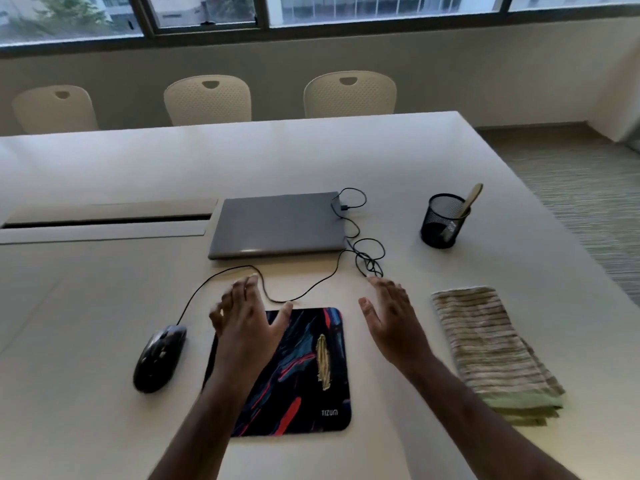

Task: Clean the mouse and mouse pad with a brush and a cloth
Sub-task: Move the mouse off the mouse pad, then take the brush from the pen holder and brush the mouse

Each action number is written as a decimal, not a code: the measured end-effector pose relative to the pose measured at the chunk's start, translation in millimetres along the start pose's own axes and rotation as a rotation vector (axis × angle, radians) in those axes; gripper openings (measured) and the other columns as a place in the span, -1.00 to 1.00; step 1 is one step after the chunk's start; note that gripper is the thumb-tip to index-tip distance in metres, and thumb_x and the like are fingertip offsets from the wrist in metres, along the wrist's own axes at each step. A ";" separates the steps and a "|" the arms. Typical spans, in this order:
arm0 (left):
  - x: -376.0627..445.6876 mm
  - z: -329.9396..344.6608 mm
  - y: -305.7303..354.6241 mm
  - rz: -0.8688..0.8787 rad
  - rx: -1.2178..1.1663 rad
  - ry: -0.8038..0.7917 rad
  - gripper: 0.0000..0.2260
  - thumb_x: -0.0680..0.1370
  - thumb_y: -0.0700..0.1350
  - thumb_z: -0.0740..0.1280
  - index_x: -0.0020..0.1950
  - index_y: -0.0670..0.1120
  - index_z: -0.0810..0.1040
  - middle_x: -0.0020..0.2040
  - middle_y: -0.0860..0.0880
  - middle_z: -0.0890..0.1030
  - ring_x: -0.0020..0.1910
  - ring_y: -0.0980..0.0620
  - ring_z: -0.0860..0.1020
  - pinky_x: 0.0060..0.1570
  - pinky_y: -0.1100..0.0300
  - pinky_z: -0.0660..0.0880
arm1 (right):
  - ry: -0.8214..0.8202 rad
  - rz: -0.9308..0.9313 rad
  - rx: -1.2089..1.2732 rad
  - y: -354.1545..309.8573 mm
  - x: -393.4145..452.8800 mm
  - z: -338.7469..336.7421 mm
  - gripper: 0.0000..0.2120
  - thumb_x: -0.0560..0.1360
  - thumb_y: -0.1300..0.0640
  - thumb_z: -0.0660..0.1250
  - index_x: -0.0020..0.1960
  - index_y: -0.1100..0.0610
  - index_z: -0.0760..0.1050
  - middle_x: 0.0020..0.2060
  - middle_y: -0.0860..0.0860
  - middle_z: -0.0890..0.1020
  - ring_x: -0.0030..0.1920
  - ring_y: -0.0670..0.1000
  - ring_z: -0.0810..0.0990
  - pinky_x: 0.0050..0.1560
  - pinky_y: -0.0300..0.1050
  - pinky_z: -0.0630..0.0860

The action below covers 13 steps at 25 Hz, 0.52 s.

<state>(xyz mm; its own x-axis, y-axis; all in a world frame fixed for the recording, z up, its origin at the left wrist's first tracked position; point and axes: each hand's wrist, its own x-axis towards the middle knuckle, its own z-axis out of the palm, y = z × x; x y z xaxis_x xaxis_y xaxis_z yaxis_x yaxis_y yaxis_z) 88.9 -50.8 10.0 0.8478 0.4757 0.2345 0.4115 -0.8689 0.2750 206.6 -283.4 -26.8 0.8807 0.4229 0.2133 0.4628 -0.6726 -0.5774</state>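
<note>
Cleaning has not begun: left hand [247,327] and right hand [391,317] hover empty, fingers spread. Next, fetch the brush [469,202] at two o'clock.

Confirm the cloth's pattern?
Striped: thin beige and brown bands, pale green hem, on the folded cloth. Head view, the only one.

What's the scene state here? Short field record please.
left hand: open, above the mouse pad's left edge, holding nothing
right hand: open, between pad and cloth
mouse: on table, left of pad
mouse pad: flat, yellowish smear on it
cloth: folded, right of pad
brush: handle sticks out of the mesh cup
laptop: closed, behind pad
</note>
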 end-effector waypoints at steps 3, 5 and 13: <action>11.4 13.4 35.9 0.081 -0.058 -0.058 -0.25 0.56 0.33 0.22 0.57 -0.14 0.22 0.46 -0.10 0.32 0.48 -0.08 0.28 0.48 -0.04 0.18 | 0.079 0.024 0.007 7.2 7.2 -13.3 -0.60 0.67 0.06 0.32 0.46 0.17 0.46 0.31 0.08 0.58 0.33 0.13 0.52 0.39 0.02 0.39; 18.4 24.7 61.0 0.123 -0.081 -0.073 -0.25 0.57 0.33 0.22 0.59 -0.13 0.20 0.49 -0.09 0.30 0.52 -0.08 0.23 0.51 -0.03 0.14 | 0.129 0.052 0.000 13.3 14.8 -24.8 -0.64 0.66 0.03 0.32 0.42 0.11 0.48 0.24 0.02 0.60 0.27 0.10 0.55 0.28 0.01 0.38; 33.7 66.8 150.7 0.258 -0.146 -0.194 -0.25 0.61 0.32 0.17 0.63 -0.12 0.12 0.57 -0.09 0.21 0.57 -0.08 0.12 0.54 0.00 0.05 | 0.294 0.160 0.039 49.4 64.4 -95.4 -0.75 0.63 0.04 0.36 0.27 0.09 0.52 0.00 -0.03 0.63 0.18 0.10 0.59 0.18 0.01 0.27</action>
<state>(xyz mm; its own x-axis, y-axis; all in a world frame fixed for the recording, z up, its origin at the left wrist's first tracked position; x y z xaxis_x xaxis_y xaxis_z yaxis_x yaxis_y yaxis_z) 201.8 -174.9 -2.9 0.9711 0.1961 0.1361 0.1352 -0.9218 0.3634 295.8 -347.3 33.6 0.9359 0.1169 0.3322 0.3171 -0.6900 -0.6507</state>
